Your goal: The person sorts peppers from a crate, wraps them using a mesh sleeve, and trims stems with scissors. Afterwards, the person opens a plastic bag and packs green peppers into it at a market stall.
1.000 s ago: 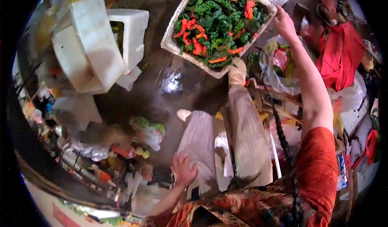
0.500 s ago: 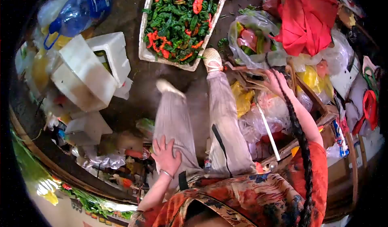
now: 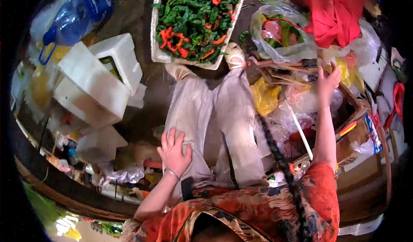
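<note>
- Since the earlier frames, in the head view, the right hand (image 3: 329,82) has left the box's right edge and moved out to the right; the left foot has come up to the box's near edge.
- The right hand's fingers are apart, with nothing seen between them. It is just nearer than the red bag (image 3: 337,16) and left of a small yellow bag (image 3: 347,72); blur hides whether it touches either.
- The left hand (image 3: 175,152) rests on the left trouser leg (image 3: 189,108), fingers spread, gripping nothing.
- The white box (image 3: 155,39) of green and red peppers (image 3: 198,22) sits on the floor (image 3: 144,11) at the far middle. The left shoe (image 3: 177,71) is at its near edge, the right shoe (image 3: 235,54) beside its near right corner; neither hand is on it.
- Judging by how things lie, the box is already well loaded, with peppers spread across it. A clear plastic bag (image 3: 284,55) to its right holds green and pinkish things; I cannot tell if they are the same kind.
- Nearer on the right are a large yellow bag (image 3: 263,97), a white stick (image 3: 300,130) and a wooden frame (image 3: 357,103).
- On the left lie white foam boxes (image 3: 92,78), with a blue bottle (image 3: 81,18) beyond.
</note>
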